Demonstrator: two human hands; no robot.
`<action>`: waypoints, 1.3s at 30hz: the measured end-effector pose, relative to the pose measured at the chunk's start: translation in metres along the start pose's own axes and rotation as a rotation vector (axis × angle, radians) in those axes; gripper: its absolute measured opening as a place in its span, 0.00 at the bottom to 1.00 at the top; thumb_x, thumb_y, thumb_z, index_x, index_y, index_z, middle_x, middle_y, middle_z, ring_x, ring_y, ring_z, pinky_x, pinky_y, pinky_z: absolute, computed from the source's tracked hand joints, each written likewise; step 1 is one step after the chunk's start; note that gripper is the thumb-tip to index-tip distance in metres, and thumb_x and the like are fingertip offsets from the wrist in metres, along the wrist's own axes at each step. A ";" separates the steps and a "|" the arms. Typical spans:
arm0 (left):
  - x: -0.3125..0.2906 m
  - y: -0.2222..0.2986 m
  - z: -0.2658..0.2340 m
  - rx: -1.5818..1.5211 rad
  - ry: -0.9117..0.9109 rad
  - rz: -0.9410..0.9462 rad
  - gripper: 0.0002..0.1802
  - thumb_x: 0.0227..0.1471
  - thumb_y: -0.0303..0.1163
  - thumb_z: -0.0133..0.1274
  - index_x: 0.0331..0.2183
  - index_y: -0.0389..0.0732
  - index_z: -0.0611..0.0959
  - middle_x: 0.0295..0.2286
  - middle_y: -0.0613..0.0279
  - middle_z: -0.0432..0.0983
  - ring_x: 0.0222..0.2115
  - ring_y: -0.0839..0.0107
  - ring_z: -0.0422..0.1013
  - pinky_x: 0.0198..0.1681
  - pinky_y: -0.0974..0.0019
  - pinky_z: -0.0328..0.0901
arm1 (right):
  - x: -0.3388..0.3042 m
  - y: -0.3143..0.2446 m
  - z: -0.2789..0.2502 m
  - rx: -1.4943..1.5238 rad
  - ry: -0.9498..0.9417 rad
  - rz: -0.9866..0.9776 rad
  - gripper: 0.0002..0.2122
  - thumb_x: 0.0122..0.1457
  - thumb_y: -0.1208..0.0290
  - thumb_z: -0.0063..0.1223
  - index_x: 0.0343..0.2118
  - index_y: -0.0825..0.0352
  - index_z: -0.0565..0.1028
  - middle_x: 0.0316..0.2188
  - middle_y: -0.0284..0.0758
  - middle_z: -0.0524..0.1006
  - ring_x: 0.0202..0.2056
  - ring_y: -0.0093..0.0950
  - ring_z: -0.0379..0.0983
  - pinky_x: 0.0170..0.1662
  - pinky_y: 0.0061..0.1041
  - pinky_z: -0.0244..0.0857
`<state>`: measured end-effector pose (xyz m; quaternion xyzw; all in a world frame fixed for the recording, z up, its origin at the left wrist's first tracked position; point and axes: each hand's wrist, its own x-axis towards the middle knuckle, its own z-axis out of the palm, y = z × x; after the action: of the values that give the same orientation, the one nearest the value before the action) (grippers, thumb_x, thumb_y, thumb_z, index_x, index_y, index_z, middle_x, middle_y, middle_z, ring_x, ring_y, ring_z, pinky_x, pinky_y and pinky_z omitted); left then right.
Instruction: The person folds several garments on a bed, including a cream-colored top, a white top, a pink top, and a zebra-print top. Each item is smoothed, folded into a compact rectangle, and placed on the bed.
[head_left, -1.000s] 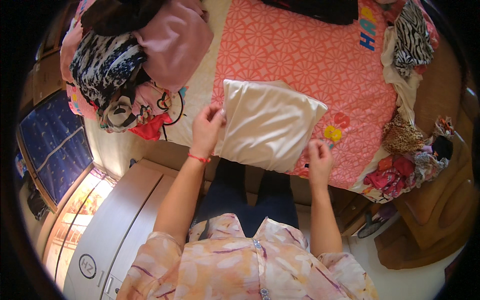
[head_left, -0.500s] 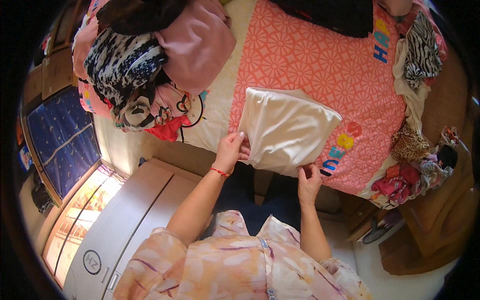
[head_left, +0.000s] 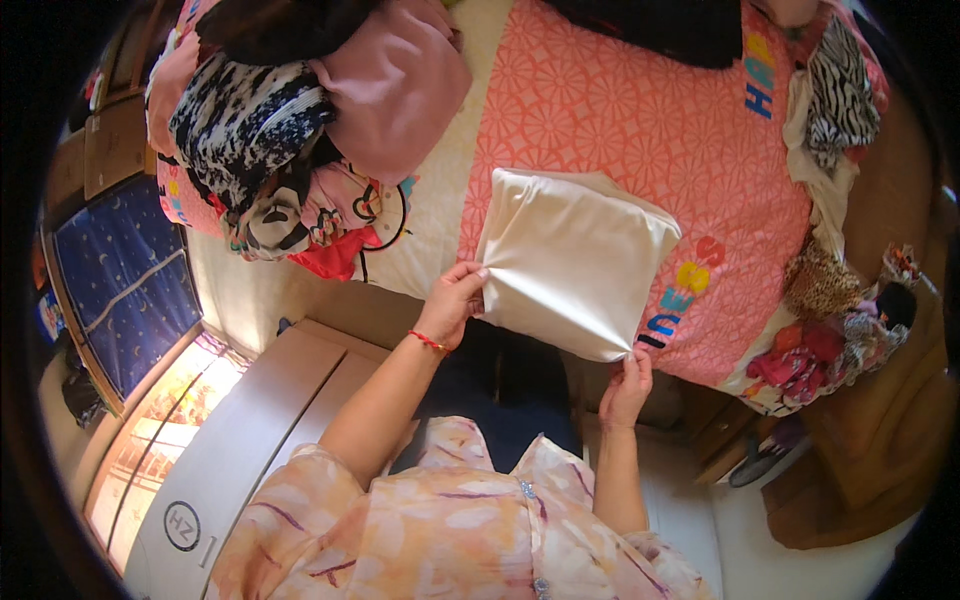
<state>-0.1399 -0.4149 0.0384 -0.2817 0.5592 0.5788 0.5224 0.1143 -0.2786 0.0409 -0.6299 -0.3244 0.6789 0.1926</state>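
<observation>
A folded cream-white cloth garment (head_left: 570, 265) lies over the near edge of the bed, its exact kind hard to make out. My left hand (head_left: 455, 303), with a red thread bracelet at the wrist, pinches its left side. At the near right corner my right hand (head_left: 628, 388) grips the cloth between thumb and fingers. Creases run between the two pinched spots, and the near edge is drawn fairly straight. Beneath the garment is a coral patterned bedspread (head_left: 570, 110) with colourful letters.
Left on the bed is a heap of clothes, with a black-and-white garment (head_left: 250, 110) and a pink cloth (head_left: 400, 90). A black item (head_left: 660, 30) lies at the far side. Crumpled clothes (head_left: 800, 360) sit at the right edge. A pale cabinet (head_left: 250, 440) stands at lower left.
My right hand has moved slightly right and nearer me, pulling the garment's corner out. My left hand has shifted a little up its side, and the near edge is tauter.
</observation>
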 end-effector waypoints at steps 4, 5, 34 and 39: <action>-0.008 0.003 -0.010 -0.231 -0.118 -0.026 0.08 0.57 0.32 0.45 0.37 0.39 0.75 0.35 0.62 0.75 0.37 0.71 0.73 0.42 0.63 0.69 | 0.000 0.000 -0.005 0.096 -0.048 0.054 0.03 0.60 0.72 0.42 0.32 0.64 0.68 0.28 0.27 0.71 0.31 0.16 0.66 0.36 0.17 0.61; -0.009 0.004 -0.008 -0.256 -0.142 -0.034 0.09 0.57 0.32 0.45 0.37 0.39 0.75 0.36 0.61 0.75 0.37 0.70 0.73 0.42 0.62 0.69 | 0.002 0.003 -0.001 0.060 -0.045 0.023 0.04 0.61 0.72 0.42 0.32 0.65 0.68 0.28 0.27 0.70 0.31 0.16 0.65 0.36 0.17 0.61; -0.023 -0.053 -0.023 0.511 0.160 0.274 0.13 0.50 0.31 0.55 0.37 0.34 0.78 0.27 0.70 0.74 0.27 0.82 0.66 0.32 0.76 0.61 | 0.011 0.057 -0.016 -0.240 -0.181 0.043 0.12 0.55 0.73 0.55 0.40 0.72 0.71 0.36 0.34 0.76 0.38 0.20 0.70 0.43 0.18 0.62; -0.017 -0.074 -0.038 0.243 0.200 -0.056 0.09 0.50 0.34 0.56 0.32 0.42 0.78 0.21 0.72 0.69 0.22 0.80 0.62 0.25 0.73 0.59 | 0.011 0.063 -0.011 -0.340 -0.192 0.124 0.10 0.54 0.70 0.57 0.35 0.72 0.76 0.29 0.30 0.77 0.31 0.17 0.69 0.36 0.18 0.62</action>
<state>-0.0768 -0.4680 0.0199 -0.2882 0.6663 0.4611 0.5103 0.1330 -0.3148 -0.0100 -0.6044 -0.4120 0.6818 0.0096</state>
